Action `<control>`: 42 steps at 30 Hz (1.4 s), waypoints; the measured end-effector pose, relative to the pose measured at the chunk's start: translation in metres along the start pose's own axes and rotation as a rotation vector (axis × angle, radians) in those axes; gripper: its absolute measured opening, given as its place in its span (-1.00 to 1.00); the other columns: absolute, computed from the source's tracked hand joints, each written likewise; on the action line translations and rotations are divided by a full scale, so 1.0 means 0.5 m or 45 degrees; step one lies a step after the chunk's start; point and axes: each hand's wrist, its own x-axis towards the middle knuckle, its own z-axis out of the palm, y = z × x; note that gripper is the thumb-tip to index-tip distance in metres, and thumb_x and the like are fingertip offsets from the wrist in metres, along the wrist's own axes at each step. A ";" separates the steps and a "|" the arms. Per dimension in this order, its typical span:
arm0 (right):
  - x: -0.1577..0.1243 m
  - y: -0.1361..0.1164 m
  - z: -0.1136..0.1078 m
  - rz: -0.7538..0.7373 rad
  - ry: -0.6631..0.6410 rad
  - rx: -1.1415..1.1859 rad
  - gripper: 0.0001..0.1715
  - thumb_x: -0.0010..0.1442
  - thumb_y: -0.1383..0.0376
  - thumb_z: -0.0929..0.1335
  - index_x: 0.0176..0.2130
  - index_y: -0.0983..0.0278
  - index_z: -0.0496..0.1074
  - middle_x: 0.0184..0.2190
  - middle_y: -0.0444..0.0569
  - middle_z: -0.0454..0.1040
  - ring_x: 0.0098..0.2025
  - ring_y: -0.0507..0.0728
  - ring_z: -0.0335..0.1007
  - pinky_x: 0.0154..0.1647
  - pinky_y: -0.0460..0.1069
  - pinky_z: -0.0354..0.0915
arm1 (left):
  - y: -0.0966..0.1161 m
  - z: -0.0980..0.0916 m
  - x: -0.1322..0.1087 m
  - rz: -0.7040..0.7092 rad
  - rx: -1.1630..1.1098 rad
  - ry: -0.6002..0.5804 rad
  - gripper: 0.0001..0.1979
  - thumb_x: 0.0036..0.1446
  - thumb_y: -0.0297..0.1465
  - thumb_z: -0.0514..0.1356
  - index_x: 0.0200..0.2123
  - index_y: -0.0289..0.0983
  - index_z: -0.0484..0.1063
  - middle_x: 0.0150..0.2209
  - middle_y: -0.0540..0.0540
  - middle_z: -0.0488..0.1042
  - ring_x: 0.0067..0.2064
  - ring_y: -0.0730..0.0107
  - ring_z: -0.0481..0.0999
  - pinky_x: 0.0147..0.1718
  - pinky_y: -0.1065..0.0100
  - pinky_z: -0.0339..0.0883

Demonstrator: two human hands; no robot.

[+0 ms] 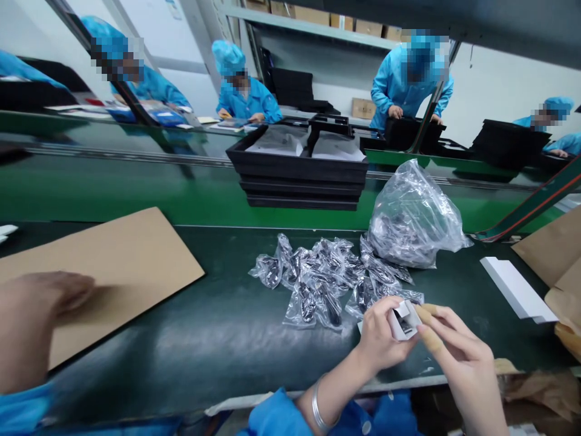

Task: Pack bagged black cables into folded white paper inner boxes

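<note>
A small white cardboard box [400, 330] is held at the front edge of the dark green table, its open end facing up toward me. My left hand [377, 339], below a silver bangle, is wrapped round the box from the left. Fingers of my right hand [465, 351], covered by yellowish finger cots, pinch at the box's open end from the right. Something dark shows inside, too small to name. Just beyond my hands lies a pile of black cables in clear plastic bags [318, 278]. Behind it stands a large clear bag [413, 218] with more of them.
A co-worker's blurred hand [40, 309] is over a brown cardboard sheet [122, 266] at left. White boxes [517, 287] and brown paper [556, 248] lie right. Stacked black trays [299, 184] stand on the green-sided line, with several blue-clad people [247, 100] beyond.
</note>
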 end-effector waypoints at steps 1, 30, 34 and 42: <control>-0.002 -0.002 0.006 -0.005 0.008 -0.011 -0.78 0.16 0.18 0.43 -0.22 0.21 0.63 -0.24 0.05 0.54 -0.25 0.11 0.52 -0.26 -0.08 0.49 | 0.000 0.001 0.000 -0.001 0.006 0.007 -0.46 0.12 -0.24 0.28 0.07 -0.22 0.10 -0.20 -0.17 0.49 -0.26 0.23 0.60 -0.32 0.22 0.56; -0.057 0.025 0.028 -0.692 0.165 -1.103 -0.78 0.27 0.34 0.28 -0.12 0.35 0.46 -0.14 0.20 0.46 -0.27 0.16 0.29 -0.26 0.07 0.26 | 0.011 0.010 -0.008 0.026 -0.017 -0.028 -0.51 0.22 -0.31 0.15 0.13 -0.20 0.02 -0.20 -0.15 0.50 -0.34 0.32 0.55 -0.39 0.25 0.51; -0.077 0.035 0.033 -0.827 0.086 -1.341 -0.60 0.23 0.30 0.30 0.03 0.42 0.41 -0.10 0.27 0.49 -0.23 0.21 0.39 -0.23 0.07 0.27 | 0.013 0.010 -0.008 0.058 -0.003 -0.056 -0.42 0.17 -0.31 0.22 0.15 -0.21 0.00 -0.22 -0.15 0.50 -0.37 0.29 0.53 -0.45 0.26 0.47; -0.097 0.027 0.039 -0.653 0.209 -1.478 -0.56 0.26 0.29 0.31 0.08 0.47 0.40 -0.04 0.26 0.50 -0.32 0.12 0.44 -0.37 -0.04 0.27 | 0.017 0.031 -0.016 0.026 0.014 -0.154 -0.41 0.12 -0.38 0.24 0.14 -0.20 0.03 -0.20 -0.12 0.53 -0.38 0.28 0.54 -0.41 0.25 0.46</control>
